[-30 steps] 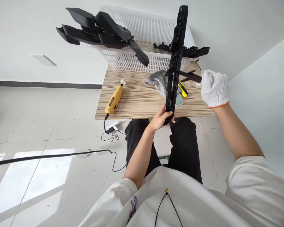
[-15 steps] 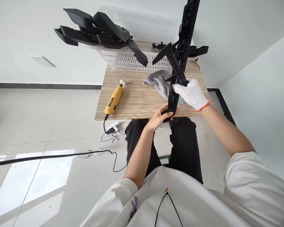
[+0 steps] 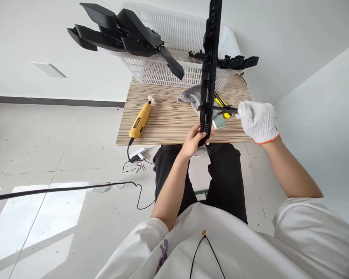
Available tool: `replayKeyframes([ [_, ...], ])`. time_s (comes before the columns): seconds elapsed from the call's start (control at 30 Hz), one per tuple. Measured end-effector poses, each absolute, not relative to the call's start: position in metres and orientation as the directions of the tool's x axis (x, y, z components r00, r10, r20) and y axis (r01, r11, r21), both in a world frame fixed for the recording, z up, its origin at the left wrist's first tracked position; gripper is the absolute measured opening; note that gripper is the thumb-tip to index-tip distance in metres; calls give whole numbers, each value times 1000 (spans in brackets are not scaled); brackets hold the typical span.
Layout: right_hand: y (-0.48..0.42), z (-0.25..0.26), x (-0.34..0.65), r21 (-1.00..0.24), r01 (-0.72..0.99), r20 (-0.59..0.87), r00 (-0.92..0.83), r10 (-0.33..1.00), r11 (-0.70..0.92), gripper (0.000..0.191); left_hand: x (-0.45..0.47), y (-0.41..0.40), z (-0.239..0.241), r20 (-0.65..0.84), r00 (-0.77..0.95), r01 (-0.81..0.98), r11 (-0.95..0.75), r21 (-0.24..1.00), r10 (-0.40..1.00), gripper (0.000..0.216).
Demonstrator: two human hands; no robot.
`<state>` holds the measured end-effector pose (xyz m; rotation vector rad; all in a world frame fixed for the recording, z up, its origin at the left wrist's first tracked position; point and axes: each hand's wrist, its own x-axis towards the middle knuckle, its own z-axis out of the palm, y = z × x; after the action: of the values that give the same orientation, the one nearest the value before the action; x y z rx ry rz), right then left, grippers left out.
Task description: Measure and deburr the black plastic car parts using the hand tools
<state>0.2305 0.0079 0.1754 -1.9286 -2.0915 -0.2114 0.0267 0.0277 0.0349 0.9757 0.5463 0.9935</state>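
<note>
My bare left hand is closed round the lower end of a long black plastic trim part, which stands nearly upright above the table's front edge. My right hand, in a white knitted glove with an orange cuff, grips a black caliper. Seen nearly edge-on, the caliper points left, and its jaws meet or overlap the trim part; contact is unclear. Behind them lie a grey cloth, a yellow utility knife and a small pale green block.
A yellow rotary tool with a white tip lies on the left of the wood-grain table. At the back, a white plastic basket holds several black plastic parts. A power strip and cables rest on the floor.
The trim part has swung left and stands straighter. My right hand has moved right, turning the caliper from upright to nearly level. The utility knife and green block are now more exposed.
</note>
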Motion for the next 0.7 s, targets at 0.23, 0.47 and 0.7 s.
replayKeyframes([
  [0.23,-6,153,238,66,993,191,-106,976,95,58,30,29,22,103,480,-511,183,840,871,101],
  [0.47,-4,137,243,216,972,72,-115,991,97,43,31,28,21,128,454,-521,146,841,882,109],
  [0.7,0,134,242,266,957,4,-121,993,116,46,29,27,25,116,445,-503,140,853,888,106],
])
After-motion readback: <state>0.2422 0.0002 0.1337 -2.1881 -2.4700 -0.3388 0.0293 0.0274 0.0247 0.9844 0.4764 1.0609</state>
